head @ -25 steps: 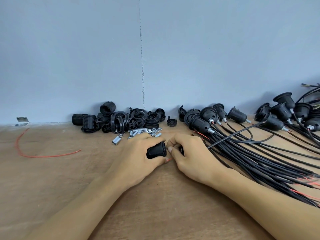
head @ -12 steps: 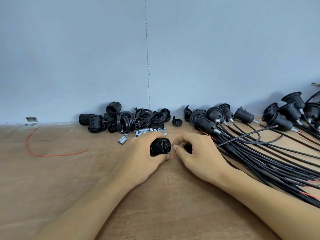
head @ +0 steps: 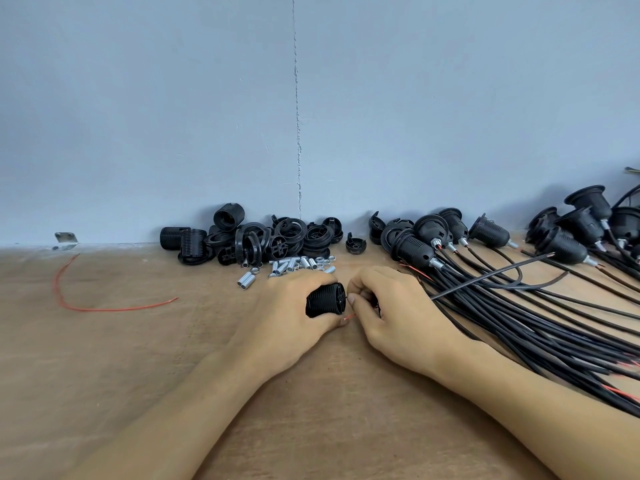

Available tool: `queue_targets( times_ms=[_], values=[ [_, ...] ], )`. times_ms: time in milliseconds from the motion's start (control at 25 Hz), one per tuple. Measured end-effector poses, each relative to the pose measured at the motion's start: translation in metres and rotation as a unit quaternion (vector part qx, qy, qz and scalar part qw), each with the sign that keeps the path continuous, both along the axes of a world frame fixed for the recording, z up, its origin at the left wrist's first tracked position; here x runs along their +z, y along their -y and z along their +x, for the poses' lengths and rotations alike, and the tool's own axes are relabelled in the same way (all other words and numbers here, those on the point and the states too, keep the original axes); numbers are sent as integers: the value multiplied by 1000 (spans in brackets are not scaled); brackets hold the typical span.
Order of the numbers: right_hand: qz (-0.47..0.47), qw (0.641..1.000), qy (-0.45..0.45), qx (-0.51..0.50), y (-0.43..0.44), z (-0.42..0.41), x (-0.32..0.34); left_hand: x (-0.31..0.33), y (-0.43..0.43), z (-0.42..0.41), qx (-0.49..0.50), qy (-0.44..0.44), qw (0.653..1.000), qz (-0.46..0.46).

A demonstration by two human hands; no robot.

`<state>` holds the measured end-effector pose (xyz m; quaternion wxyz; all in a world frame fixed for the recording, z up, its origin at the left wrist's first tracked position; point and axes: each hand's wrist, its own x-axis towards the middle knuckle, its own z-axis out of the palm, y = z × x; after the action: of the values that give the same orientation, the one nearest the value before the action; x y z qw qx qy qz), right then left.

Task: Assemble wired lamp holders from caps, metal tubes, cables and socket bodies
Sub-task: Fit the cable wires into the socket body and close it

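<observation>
1. Gripping a ribbed black socket body [head: 326,300], the left hand [head: 294,317] rests on the wooden bench [head: 138,375], fingers curled round it.
2. The right hand [head: 398,313], just beside it, pinches the end of a black cable [head: 485,282] at the socket's end face; a red wire tip [head: 349,318] pokes out between the hands.
3. Behind lie metal tubes [head: 298,263] and loose caps [head: 263,237]; finished holders [head: 415,244] with cables fan out to the right.

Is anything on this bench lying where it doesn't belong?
One loose red wire lies curled by itself on the left of the table, far from the black cable bundle on the right. Nothing else stands out.
</observation>
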<state>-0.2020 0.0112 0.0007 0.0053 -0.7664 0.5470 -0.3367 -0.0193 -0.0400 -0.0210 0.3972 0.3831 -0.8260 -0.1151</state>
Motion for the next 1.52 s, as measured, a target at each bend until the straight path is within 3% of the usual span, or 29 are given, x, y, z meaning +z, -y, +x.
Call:
queue_targets(
  times_ms=[360, 640, 1040, 1520],
  values=[
    [17, 999, 43, -3, -3, 2, 3, 6, -8, -2, -22, 7, 1000, 5],
    [45, 988, 141, -38, -2, 3, 4, 4, -7, -4, 12, -22, 1000, 17],
    [55, 995, 87, -20, -1, 2, 2, 6, -7, -2, 5, -5, 1000, 25],
    [29, 995, 93, 6, 5, 0, -2, 3, 0, -4, 52, 13, 999, 9]
  ],
)
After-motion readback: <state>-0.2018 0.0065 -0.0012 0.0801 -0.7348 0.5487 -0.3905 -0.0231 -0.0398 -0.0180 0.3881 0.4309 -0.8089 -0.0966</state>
